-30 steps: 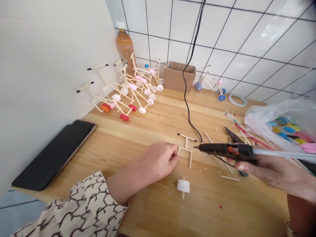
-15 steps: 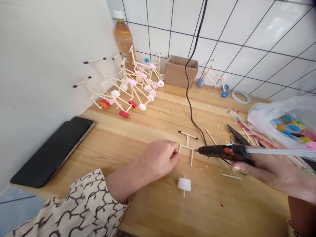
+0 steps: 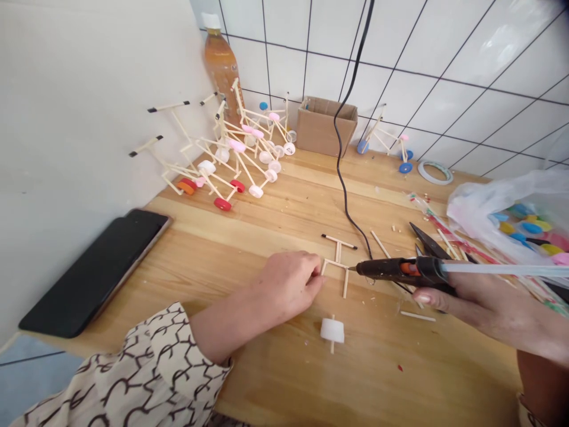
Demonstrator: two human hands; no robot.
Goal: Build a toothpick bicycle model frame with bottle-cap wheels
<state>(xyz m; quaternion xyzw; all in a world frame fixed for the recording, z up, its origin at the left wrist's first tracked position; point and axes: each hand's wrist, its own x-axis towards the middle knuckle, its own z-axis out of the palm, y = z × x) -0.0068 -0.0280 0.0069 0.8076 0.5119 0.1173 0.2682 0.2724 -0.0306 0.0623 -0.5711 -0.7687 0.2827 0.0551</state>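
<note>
Closed fingers of my left hand pinch the left leg of a small stick frame, which lies flat on the wooden table. The frame has a crossbar with dark ends at its top. My right hand is wrapped round a black glue gun with a long clear glue stick in its back. The gun's nozzle touches or nearly touches the frame's right corner. Nearer to me lies a white cap wheel with a stick through it.
Stick models with coloured wheels stand at the back left, beside a bottle. A black phone lies left. A cardboard box, tape roll, scissors and plastic bag are behind and right. A black cord hangs down.
The view has shifted very slightly. Both hands keep their grips, and the nozzle stays at the frame's right corner.
</note>
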